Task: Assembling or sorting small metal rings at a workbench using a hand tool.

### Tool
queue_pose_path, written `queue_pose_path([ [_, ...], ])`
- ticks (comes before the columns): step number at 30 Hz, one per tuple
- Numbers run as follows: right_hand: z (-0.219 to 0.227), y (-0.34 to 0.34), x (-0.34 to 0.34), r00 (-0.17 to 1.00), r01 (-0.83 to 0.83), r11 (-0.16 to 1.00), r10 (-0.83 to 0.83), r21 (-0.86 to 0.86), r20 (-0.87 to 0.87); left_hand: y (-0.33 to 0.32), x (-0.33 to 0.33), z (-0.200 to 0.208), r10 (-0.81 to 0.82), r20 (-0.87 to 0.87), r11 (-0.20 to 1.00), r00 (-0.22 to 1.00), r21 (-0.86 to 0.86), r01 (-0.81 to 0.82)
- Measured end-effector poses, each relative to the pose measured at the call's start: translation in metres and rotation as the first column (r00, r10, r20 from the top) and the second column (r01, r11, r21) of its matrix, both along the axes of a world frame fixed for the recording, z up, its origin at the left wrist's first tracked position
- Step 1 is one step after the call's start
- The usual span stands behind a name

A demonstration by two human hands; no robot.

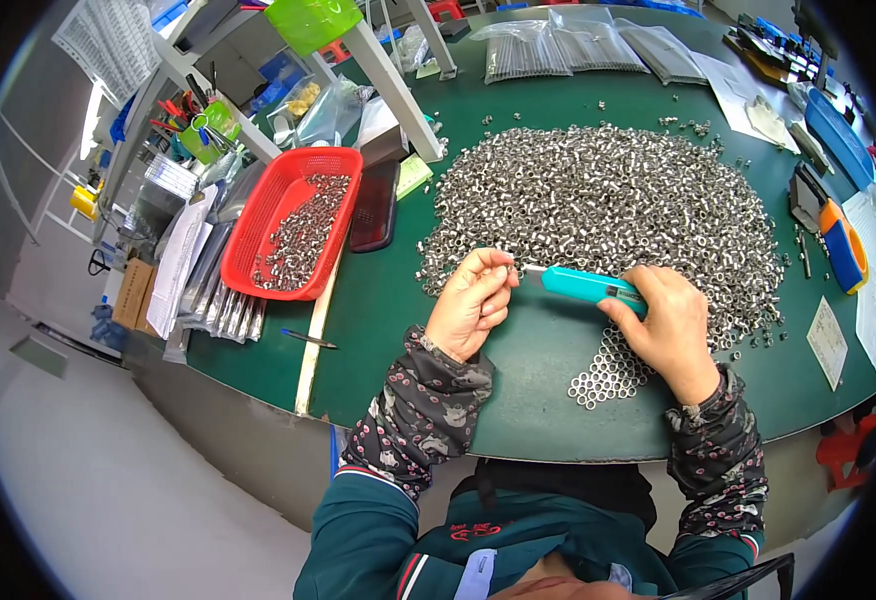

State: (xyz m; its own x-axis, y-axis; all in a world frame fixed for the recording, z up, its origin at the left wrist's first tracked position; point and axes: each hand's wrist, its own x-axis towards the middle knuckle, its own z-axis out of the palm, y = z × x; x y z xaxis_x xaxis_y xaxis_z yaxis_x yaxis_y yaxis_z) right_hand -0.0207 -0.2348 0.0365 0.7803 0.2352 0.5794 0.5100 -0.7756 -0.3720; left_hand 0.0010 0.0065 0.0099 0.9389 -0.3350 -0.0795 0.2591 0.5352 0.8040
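My right hand (663,325) grips a teal utility knife (583,284), its short blade pointing left toward my other hand. Closed in a pinch, my left hand (474,305) has its fingertips at the blade's tip; a small metal piece seems to be between them, too small to make out for certain. Beyond both hands spreads a big pile of small silver metal rings (608,190). Under and beside my right wrist, a flat patch of rings (606,375) lies in a single layer on the green table (528,425).
At left stands a red plastic basket (241,265) partly filled with metal pieces, beside a dark phone-like case (375,205). A pen (310,339) lies near the left edge. An orange-and-blue tool (844,248) and a paper tag (827,342) are at right. Plastic bags (528,50) line the back.
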Motion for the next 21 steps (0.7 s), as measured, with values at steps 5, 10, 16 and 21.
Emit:
queue_pose_path([
  [5, 0.0014, -0.0005, -0.001, 1.0, -0.004, 1.0, 0.004, 0.009, -0.028, -0.0027, -0.0004, 0.0018, 0.058, 0.049, 0.997, 0.997, 0.052, -0.061],
  [10, 0.0028, -0.0007, -0.0019, 0.985, -0.002, 1.0, 0.006, 0.024, -0.171, -0.0044, -0.0012, 0.0023, 0.089, 0.079, 0.984, 0.993, 0.144, -0.1],
  [16, 0.007, -0.0006, -0.003, 0.947, -0.017, 1.0, 0.02, 0.015, -0.319, -0.0059, -0.0015, 0.0005, 0.105, 0.121, 0.972, 0.987, 0.198, -0.128],
  [21, 0.0094, 0.0002, -0.0036, 0.916, -0.027, 0.999, 0.042, 0.043, -0.398, -0.0072, -0.0025, 0.0001, 0.108, 0.136, 0.974, 0.985, 0.185, -0.133],
])
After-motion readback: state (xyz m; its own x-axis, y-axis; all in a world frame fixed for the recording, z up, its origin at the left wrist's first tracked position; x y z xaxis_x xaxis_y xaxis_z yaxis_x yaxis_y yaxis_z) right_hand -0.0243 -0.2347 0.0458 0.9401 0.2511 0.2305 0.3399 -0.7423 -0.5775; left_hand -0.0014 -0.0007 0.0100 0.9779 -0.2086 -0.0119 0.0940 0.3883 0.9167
